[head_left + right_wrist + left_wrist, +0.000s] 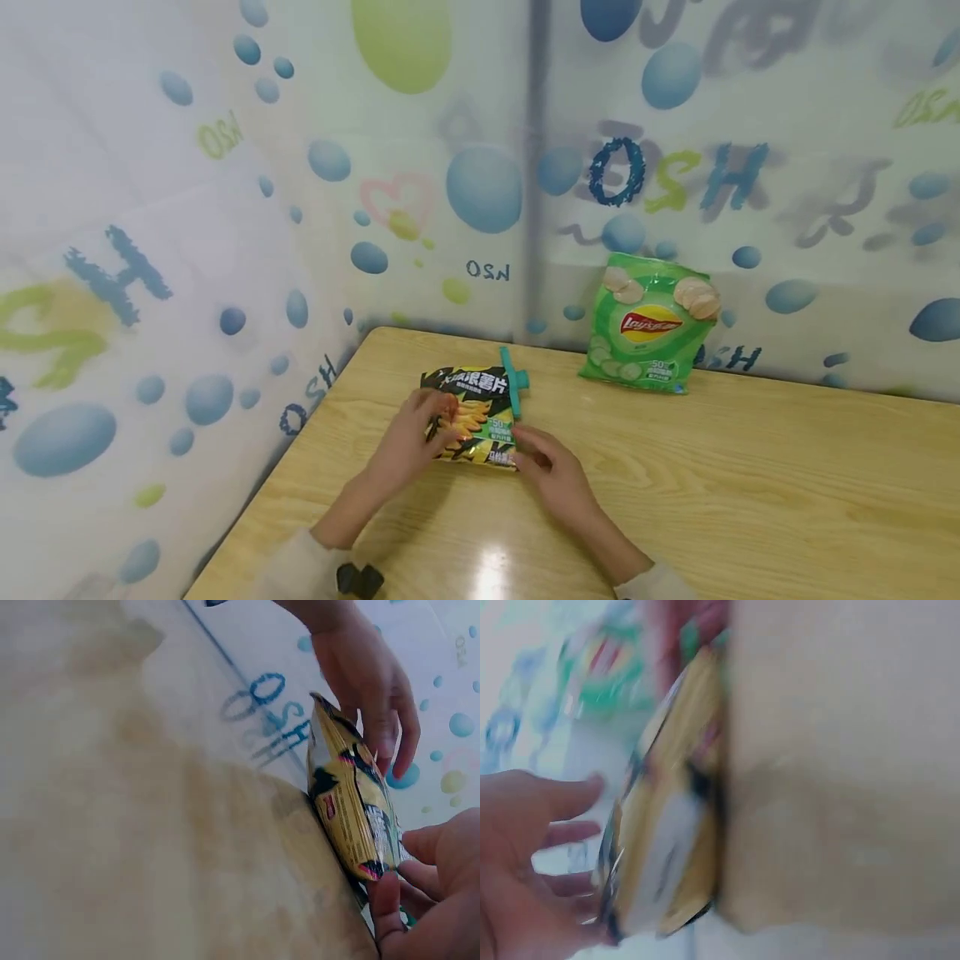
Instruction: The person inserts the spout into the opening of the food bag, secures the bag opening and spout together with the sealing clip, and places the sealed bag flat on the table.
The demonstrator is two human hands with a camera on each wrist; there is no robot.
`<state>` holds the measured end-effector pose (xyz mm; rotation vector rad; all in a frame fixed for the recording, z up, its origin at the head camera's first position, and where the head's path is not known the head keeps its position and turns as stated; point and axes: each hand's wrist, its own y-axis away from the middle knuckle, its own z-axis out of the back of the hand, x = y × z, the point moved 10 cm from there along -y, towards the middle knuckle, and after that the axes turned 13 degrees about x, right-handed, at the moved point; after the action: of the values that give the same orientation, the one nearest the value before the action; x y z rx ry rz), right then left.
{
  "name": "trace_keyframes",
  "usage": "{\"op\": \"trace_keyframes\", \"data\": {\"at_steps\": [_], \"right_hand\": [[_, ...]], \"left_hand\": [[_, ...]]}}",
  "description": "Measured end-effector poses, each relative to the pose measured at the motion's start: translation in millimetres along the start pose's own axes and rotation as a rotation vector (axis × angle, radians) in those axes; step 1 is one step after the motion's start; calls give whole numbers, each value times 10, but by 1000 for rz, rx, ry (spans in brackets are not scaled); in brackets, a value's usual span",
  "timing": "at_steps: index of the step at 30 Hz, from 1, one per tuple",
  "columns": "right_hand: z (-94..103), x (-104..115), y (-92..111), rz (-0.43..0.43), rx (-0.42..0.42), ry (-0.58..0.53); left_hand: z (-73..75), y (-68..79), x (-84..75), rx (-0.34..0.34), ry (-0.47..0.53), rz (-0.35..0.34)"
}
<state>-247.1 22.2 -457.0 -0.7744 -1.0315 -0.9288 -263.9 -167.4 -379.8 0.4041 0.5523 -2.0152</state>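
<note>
A black and yellow bag of potato chips (480,408) lies on the wooden table, its printed front up. Along its upper right edge runs a long teal bag clip (513,382) with a short round spout. My left hand (411,433) reaches over the bag's left side, fingers spread and loosely bent. In the left wrist view, blurred, that hand's fingers (570,832) are at the bag's edge. At the lower right corner is my right hand (555,475). Its thumb and fingers are apart around that corner in the right wrist view, fingertips (386,892) right at the bag.
A green bag of chips (651,325) stands upright at the back of the table (750,483), against a patterned curtain (420,208). The same curtain hangs along the table's left side.
</note>
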Motion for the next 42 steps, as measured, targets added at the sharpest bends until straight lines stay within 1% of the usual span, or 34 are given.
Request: {"op": "trace_keyframes", "data": {"at_steps": [2, 3, 5, 7, 8, 10, 13, 15, 17, 22, 26, 30, 34, 38, 40, 42], "right_hand": [[-22, 32, 55, 21, 26, -8], [-45, 56, 83, 36, 46, -6], [-110, 100, 134, 64, 95, 20], [-180, 145, 178, 90, 139, 98], [-214, 154, 192, 96, 158, 137], [-275, 164, 198, 112, 187, 209], [-336, 155, 151, 129, 202, 314], [-366, 139, 93, 132, 201, 376], [-388, 136, 33, 135, 195, 428], [-403, 156, -106, 163, 190, 488], [-404, 166, -204, 186, 188, 514], [-431, 158, -308, 180, 190, 521], [-447, 138, -442, 172, 171, 524], [-429, 128, -547, 169, 147, 480], [-399, 121, -568, 166, 126, 430], [-345, 98, -563, 155, 85, 367]], "left_hand": [[-86, 131, -160, 24, -118, -61], [-116, 176, -191, 32, -168, -73], [-140, 217, -183, 27, -227, -58], [-150, 211, -143, 31, -230, -44], [-160, 199, -119, 43, -223, -38], [-184, 170, -56, 65, -173, -24], [-194, 123, 44, 74, -86, -35], [-180, 100, 123, 64, -36, -51], [-162, 82, 205, 47, -5, -70], [-118, 41, 401, -8, 26, -82], [-84, 14, 534, -32, 41, -74], [-60, -22, 672, -27, 76, -51], [-25, -66, 818, -24, 133, -14], [6, -97, 928, -22, 204, 26], [15, -109, 951, -17, 241, 37], [17, -122, 963, -9, 266, 49]]}}
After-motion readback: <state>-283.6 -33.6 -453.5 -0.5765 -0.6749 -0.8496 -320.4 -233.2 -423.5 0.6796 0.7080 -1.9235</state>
